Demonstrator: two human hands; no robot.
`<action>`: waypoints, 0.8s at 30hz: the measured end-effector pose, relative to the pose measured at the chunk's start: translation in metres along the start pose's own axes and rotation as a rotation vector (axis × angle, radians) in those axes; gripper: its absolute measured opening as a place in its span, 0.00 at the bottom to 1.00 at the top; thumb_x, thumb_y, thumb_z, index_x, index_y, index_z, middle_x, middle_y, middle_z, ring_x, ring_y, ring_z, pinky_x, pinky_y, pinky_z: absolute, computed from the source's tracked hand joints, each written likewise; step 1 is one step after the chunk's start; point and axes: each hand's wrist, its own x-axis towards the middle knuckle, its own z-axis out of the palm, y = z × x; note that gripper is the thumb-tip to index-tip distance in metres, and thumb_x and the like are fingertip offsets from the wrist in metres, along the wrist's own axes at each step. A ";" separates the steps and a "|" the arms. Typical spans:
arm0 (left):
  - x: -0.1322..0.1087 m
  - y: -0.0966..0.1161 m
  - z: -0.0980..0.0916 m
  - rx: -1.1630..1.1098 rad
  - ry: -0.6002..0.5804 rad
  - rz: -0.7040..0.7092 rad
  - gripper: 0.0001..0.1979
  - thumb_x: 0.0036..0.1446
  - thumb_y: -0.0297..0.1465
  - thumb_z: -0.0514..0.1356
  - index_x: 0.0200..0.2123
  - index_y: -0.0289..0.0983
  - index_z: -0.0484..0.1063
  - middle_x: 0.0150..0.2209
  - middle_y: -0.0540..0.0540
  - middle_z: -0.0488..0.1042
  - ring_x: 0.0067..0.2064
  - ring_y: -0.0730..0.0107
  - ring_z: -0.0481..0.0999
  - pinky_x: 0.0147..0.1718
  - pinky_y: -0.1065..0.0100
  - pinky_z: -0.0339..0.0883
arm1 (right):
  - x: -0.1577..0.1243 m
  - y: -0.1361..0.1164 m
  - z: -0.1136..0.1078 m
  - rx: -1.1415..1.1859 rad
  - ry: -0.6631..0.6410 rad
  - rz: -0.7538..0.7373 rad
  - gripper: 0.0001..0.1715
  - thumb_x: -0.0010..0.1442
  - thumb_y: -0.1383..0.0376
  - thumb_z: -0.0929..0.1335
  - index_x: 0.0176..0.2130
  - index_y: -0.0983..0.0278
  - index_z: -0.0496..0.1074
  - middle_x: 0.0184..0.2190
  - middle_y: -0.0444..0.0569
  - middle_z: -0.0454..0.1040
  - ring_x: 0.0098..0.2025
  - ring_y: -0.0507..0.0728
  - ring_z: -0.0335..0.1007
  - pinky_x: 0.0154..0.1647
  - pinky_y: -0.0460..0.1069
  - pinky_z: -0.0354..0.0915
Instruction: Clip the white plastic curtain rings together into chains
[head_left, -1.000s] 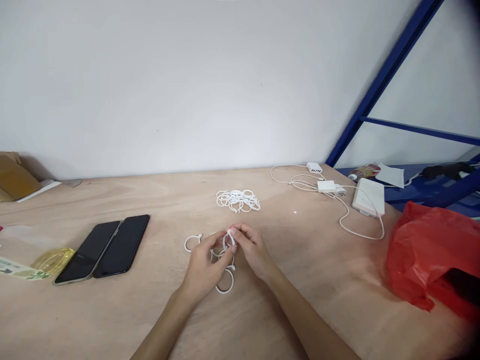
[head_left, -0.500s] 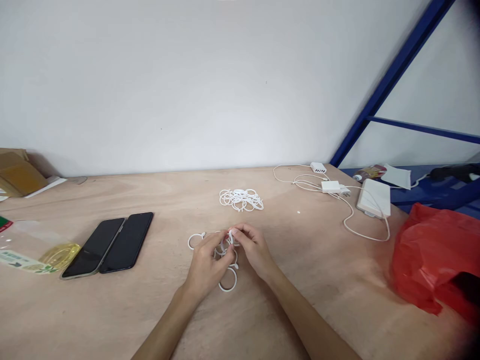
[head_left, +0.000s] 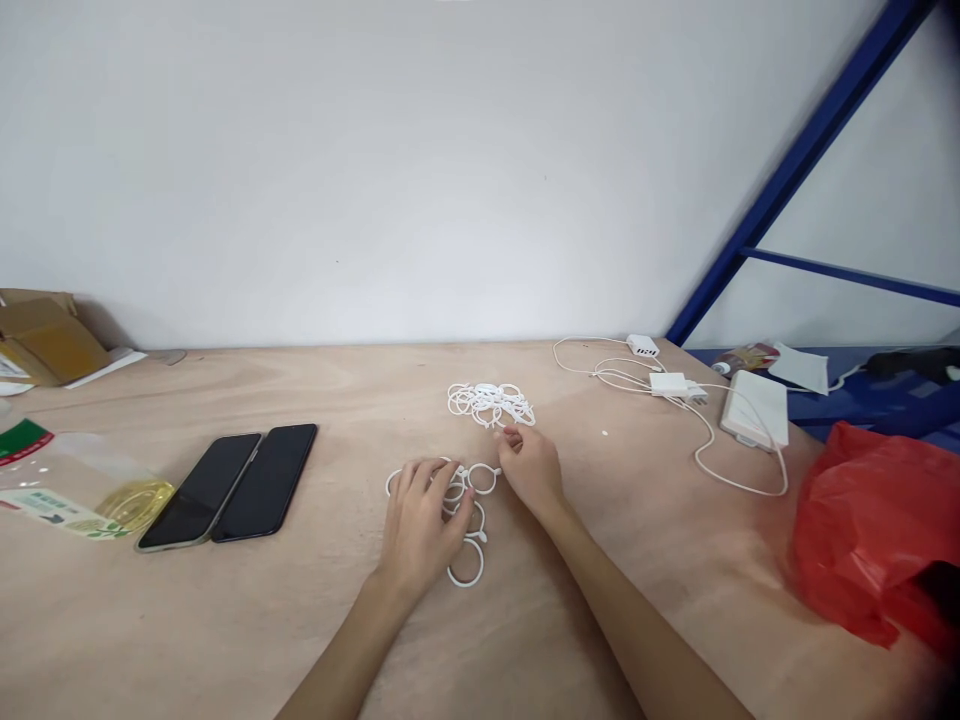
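Note:
My left hand (head_left: 424,520) lies palm down with its fingers spread over several thin white rings, each with a small tab, and hides some of them. One white ring (head_left: 482,480) rests just right of its fingertips, and another ring (head_left: 466,563) lies nearer to me. My right hand (head_left: 531,462) is at the near edge of a tangled pile of white rings (head_left: 491,403). Its fingers are curled and the thumb is close to the index finger; what they pinch, if anything, is too small to tell.
Two dark phones (head_left: 266,482) lie at left beside a clear oil bottle (head_left: 82,490). A cardboard box (head_left: 52,335) is at the far left. White chargers and cables (head_left: 667,384), a white power bank (head_left: 756,410) and a red plastic bag (head_left: 877,540) are at right.
My hands have parted. The ring they held together now lies among the others; my left hand has flattened over them, and my right hand has moved up and right to the pile.

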 end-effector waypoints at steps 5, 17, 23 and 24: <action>0.000 -0.001 0.000 0.012 0.019 0.028 0.12 0.58 0.32 0.57 0.46 0.37 0.71 0.44 0.41 0.74 0.45 0.57 0.69 0.45 0.54 0.64 | 0.015 -0.005 0.007 -0.191 -0.034 0.041 0.13 0.58 0.59 0.64 0.37 0.60 0.76 0.31 0.52 0.78 0.35 0.61 0.72 0.33 0.51 0.58; 0.001 0.000 0.000 -0.069 0.100 0.014 0.10 0.59 0.31 0.57 0.44 0.37 0.71 0.42 0.42 0.74 0.44 0.60 0.71 0.44 0.56 0.65 | 0.009 0.004 -0.001 0.495 -0.015 0.068 0.12 0.53 0.58 0.64 0.29 0.64 0.70 0.21 0.43 0.70 0.21 0.52 0.62 0.24 0.47 0.59; 0.004 0.001 -0.006 -0.298 0.110 -0.084 0.18 0.62 0.34 0.54 0.54 0.36 0.64 0.49 0.39 0.71 0.50 0.60 0.71 0.49 0.57 0.66 | -0.017 -0.012 -0.030 0.399 -0.403 -0.231 0.11 0.58 0.60 0.64 0.33 0.63 0.73 0.26 0.44 0.72 0.28 0.52 0.65 0.29 0.47 0.60; 0.004 0.001 -0.006 -0.327 0.079 -0.076 0.18 0.62 0.34 0.54 0.54 0.36 0.65 0.50 0.39 0.72 0.51 0.61 0.71 0.50 0.57 0.66 | -0.021 -0.013 -0.033 0.379 -0.419 -0.256 0.11 0.59 0.61 0.63 0.34 0.63 0.73 0.28 0.45 0.73 0.29 0.53 0.66 0.30 0.47 0.60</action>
